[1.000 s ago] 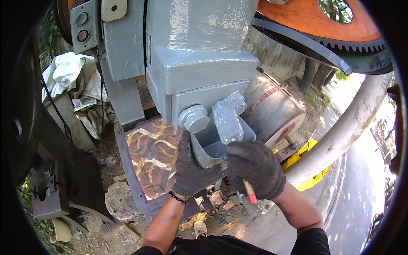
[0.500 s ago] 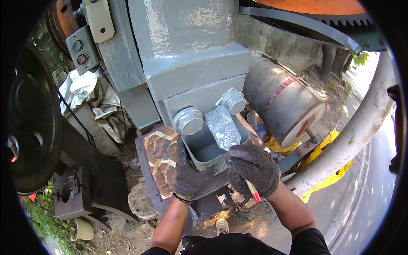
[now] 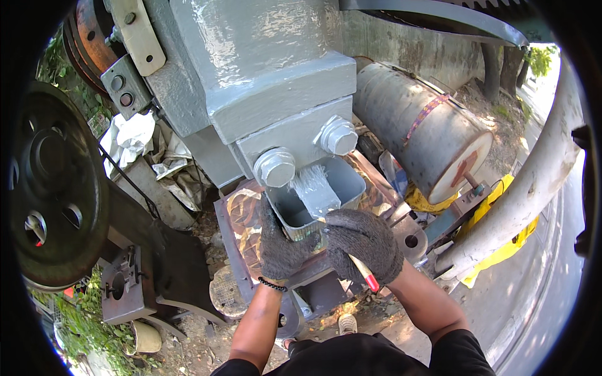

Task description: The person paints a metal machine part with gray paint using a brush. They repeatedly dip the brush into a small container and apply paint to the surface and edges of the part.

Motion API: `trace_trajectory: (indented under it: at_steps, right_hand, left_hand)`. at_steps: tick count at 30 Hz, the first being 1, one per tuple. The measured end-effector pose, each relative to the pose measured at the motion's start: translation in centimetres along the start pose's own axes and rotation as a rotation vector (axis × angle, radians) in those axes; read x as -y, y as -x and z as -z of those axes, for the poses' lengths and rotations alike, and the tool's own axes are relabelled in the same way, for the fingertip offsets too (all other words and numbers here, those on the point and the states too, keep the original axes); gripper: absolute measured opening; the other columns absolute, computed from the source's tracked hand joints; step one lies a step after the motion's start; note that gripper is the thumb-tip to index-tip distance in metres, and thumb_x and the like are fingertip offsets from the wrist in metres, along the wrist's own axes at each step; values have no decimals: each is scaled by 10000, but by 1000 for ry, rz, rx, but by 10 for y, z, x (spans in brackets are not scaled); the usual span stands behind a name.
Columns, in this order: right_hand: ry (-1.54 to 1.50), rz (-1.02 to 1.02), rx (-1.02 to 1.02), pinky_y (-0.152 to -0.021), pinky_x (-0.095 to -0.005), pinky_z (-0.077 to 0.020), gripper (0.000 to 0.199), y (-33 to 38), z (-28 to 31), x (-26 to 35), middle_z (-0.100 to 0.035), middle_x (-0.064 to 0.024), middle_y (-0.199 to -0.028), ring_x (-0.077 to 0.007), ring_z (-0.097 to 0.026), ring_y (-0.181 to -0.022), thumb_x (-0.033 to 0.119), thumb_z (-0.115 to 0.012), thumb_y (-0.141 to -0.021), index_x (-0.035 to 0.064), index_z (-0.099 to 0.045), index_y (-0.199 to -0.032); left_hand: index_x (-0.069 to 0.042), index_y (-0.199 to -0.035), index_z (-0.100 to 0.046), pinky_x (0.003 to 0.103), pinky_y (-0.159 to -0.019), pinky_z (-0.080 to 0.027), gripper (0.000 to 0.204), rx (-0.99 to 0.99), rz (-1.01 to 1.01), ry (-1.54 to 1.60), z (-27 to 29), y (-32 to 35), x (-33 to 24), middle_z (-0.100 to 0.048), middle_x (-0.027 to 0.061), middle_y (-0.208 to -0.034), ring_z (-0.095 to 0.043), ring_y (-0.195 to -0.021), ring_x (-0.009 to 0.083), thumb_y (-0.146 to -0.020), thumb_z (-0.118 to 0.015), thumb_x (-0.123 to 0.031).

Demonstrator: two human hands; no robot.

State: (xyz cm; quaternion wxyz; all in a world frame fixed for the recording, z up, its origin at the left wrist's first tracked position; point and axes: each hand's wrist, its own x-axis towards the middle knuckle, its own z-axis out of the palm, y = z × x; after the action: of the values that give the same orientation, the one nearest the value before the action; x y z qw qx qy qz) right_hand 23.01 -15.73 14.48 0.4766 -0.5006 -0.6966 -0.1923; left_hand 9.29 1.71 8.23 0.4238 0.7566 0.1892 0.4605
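Observation:
A small grey metal tin (image 3: 326, 194) with wet grey paint inside sits under the head of a big grey-painted machine (image 3: 263, 81). My left hand (image 3: 282, 247), in a dark knit glove, grips the tin's near left wall. In a matching glove, my right hand (image 3: 364, 247) holds a paintbrush with a pale handle and red end (image 3: 367, 276). The brush's head reaches into the tin. Two large hex bolts (image 3: 276, 166) stick out of the machine face just above the tin.
A shiny brown metal plate (image 3: 241, 229) lies under the tin. A large dark flywheel (image 3: 53, 188) stands at the left. A grey drum (image 3: 426, 135) lies at the right, with a pale pipe (image 3: 533, 194) and yellow sheet (image 3: 501, 250) beyond. White rags (image 3: 135, 141) hang behind.
The view has shifted, so machine and tin sit a little higher and further right in the picture. Both hands keep their hold on tin and brush.

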Motion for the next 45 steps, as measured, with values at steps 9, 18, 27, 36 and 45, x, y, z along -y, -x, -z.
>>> trace_trajectory:
  at_steps: [9, 18, 27, 36, 45]
  right_hand:
    - [25, 24, 85, -933, -438, -549, 416, 13, -20, 40, -679, -121, -1369, -319, -695, -1130, 190, -745, -891, 128, -724, -1303]
    - [93, -41, -108, -899, -454, -559, 258, -20, -28, 82, -719, -106, -1227, -325, -697, -1115, 156, -754, -892, 91, -750, -1142]
    - [65, -468, 203, -819, -440, -555, 149, -78, -15, 81, -719, -142, -954, -327, -692, -892, 121, -727, -911, -9, -726, -984]
    - [-78, -627, 483, -819, -424, -573, 241, -84, -49, 62, -738, -162, -1000, -342, -714, -901, 234, -758, -927, 31, -744, -1056]
    - [84, -583, 458, -839, -462, -564, 181, -83, -30, 56, -731, -138, -997, -353, -699, -942, 138, -765, -881, 36, -735, -1027]
  left_hand:
    - [-11, -1599, -318, 445, -1197, -398, 1229, 52, 133, 193, 18, 13, 10, -493, 191, -1529, -491, -1427, 334, -658, -996, -420]
    - [9, -1565, -368, 464, -1180, -417, 1147, 79, -199, -80, 66, 8, -3, -508, 216, -1511, -520, -1398, 371, -687, -980, -406]
    - [71, -1516, -425, 522, -1163, -422, 1188, 241, -347, -143, 102, 16, 21, -526, 303, -1468, -541, -1361, 474, -618, -997, -456]
    - [40, -1535, -413, 601, -1160, -395, 1239, 280, -513, -182, 108, 27, 28, -505, 312, -1473, -510, -1354, 527, -570, -1013, -455]
    - [45, -1529, -408, 567, -1145, -420, 1227, 227, -366, -187, 106, 34, 29, -524, 303, -1452, -537, -1334, 504, -576, -1021, -427]
